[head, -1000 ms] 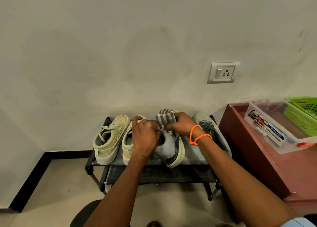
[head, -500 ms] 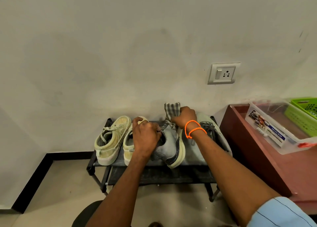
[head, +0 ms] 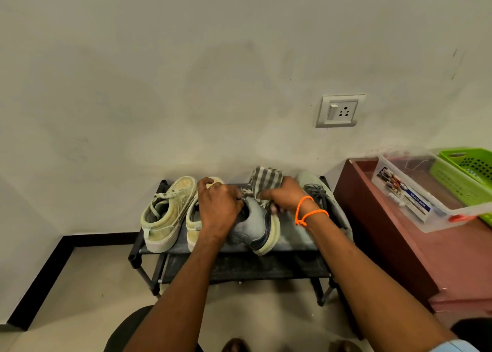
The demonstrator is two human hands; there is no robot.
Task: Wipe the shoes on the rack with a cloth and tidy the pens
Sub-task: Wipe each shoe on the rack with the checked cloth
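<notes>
The left hand (head: 218, 205) is gripping the grey shoe (head: 253, 223), tipped on its side on the rack (head: 149, 250), heel pointing toward the person, while the right hand (head: 286, 196) is holding the striped cloth (head: 265, 178) against its far end.

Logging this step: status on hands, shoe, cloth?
Left hand grips tilted grey shoe on rack. Right hand holds striped cloth against it. Nothing blocking; neighbouring shoes close.
</notes>
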